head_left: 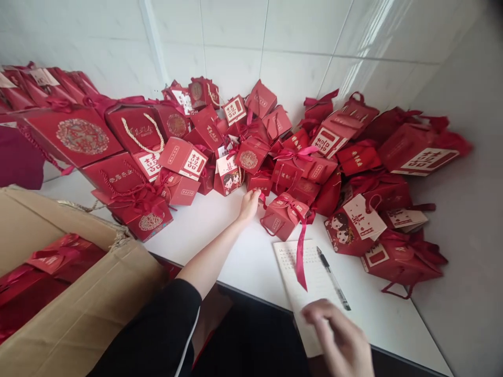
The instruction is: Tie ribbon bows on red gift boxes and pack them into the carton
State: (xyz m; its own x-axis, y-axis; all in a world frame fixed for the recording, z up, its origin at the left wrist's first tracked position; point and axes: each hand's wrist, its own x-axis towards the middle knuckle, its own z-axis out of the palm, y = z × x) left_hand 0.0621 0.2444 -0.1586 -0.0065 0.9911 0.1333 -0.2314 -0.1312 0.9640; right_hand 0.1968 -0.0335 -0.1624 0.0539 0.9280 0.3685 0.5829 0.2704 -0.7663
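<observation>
Nearest, on the right, the right hand (341,335) is blurred, curled above the notebook (288,269); whether its fingertips meet I cannot tell. The notebook carries rows of characters and overhangs the table's near edge, with 1 black-capped pen (334,280) along its right side. Near left, an open cardboard carton (90,303) holds red gift boxes (65,262). Farther in, the left hand (248,207) reaches over the white table (238,262), its grip pinching the red ribbon (301,259) just left of a red handled gift box (277,226). That box stands before the heap, the ribbon's long tail crossing the notebook. Beyond, heaped red favor boxes (251,155) reach the tiled wall (236,63).
</observation>
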